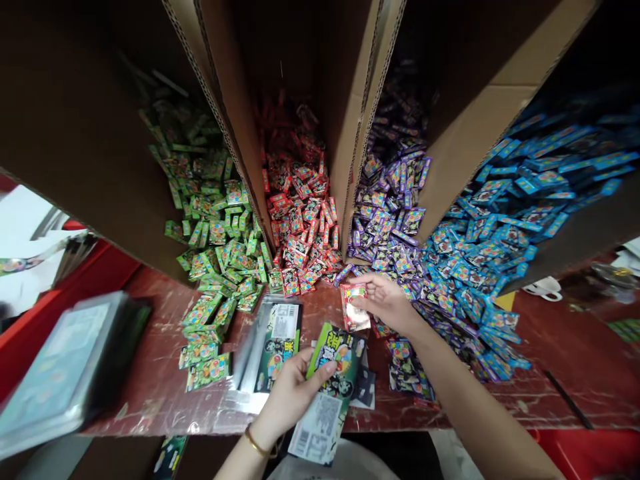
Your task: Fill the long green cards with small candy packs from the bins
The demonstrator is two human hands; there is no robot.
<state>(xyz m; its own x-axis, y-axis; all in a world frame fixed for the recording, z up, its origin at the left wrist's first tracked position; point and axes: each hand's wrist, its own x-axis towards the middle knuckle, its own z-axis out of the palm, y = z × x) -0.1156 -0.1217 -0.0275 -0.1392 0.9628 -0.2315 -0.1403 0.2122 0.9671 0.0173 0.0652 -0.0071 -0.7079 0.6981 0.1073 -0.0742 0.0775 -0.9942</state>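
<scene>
My left hand (295,387) grips a dark green-and-black printed pouch (320,420), tilted near the table's front edge, its thumb across the front. To its upper right, my right hand (387,303) pinches a small red packet (355,313) between thumb and fingers. Flat on the table left of the pouch lie more printed pouches (280,343) beside clear plastic. A dark card or pouch (367,390) shows partly behind the held pouch. Red packets (305,233) spill from a box just beyond my hands, and purple packets (385,227) lie behind my right hand.
Cardboard dividers (353,133) separate the heaps. Green packets (220,253) spill out at left, blue packets (480,247) at right. A stack of plastic sleeves (60,367) stands front left by a red bin (107,267). A dark strip (567,400) lies on the red table (165,400).
</scene>
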